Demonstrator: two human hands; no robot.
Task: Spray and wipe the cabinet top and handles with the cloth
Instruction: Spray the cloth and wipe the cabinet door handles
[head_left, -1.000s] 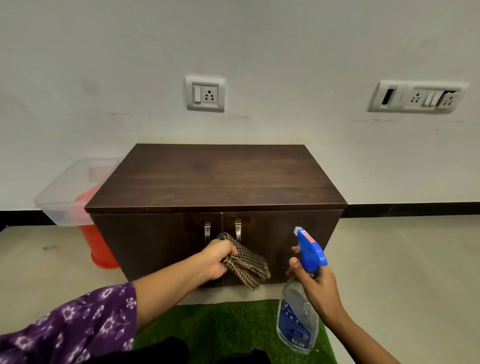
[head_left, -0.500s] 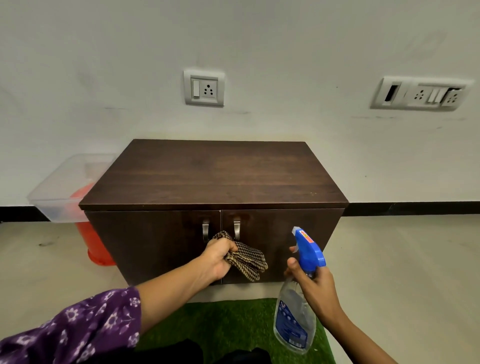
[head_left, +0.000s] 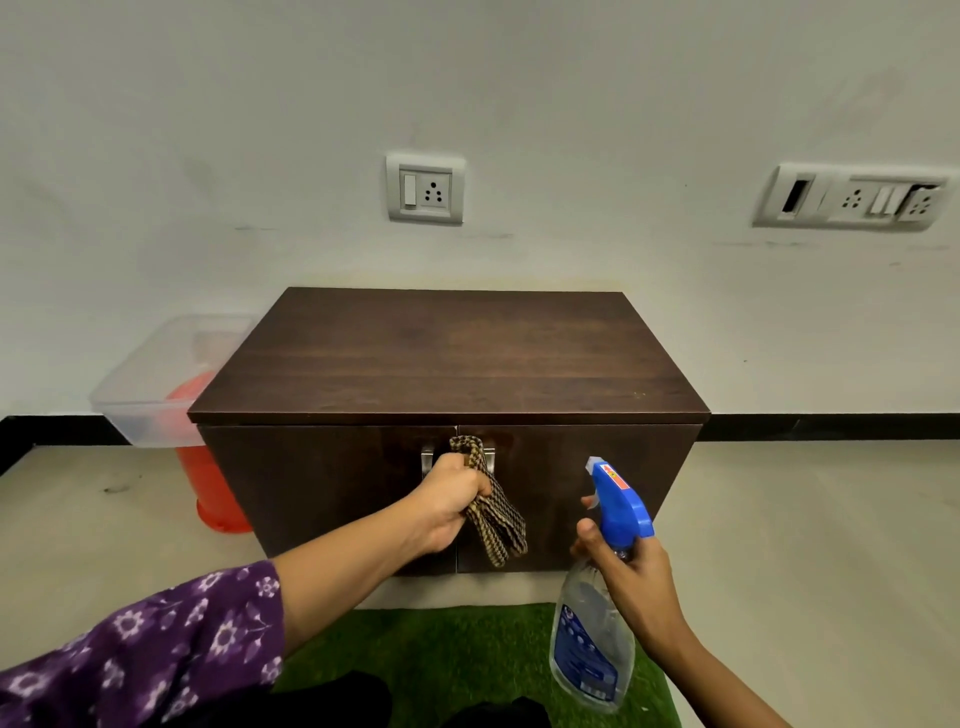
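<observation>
Your left hand (head_left: 451, 501) clamps the cloth (head_left: 496, 522) against the handles (head_left: 427, 460) at its fingertips, your right hand (head_left: 631, 577) grips the bottle (head_left: 589, 644); the top (head_left: 452, 358) above looks dry, maybe unwiped.

On my feed, a pale wall (head_left: 208, 130) carries a white switch-and-socket plate (head_left: 425, 188) at centre and a wider plate (head_left: 852, 196) of sockets and switches to the right, one slot of it showing dark. A black skirting (head_left: 831, 427) runs along the wall's foot above a beige floor (head_left: 805, 545). At left, a clear plastic tub (head_left: 150, 384) sits over a red bucket (head_left: 208, 483), the red showing through its side. A green artificial-grass mat (head_left: 457, 654) lies at the bottom of my view.
</observation>
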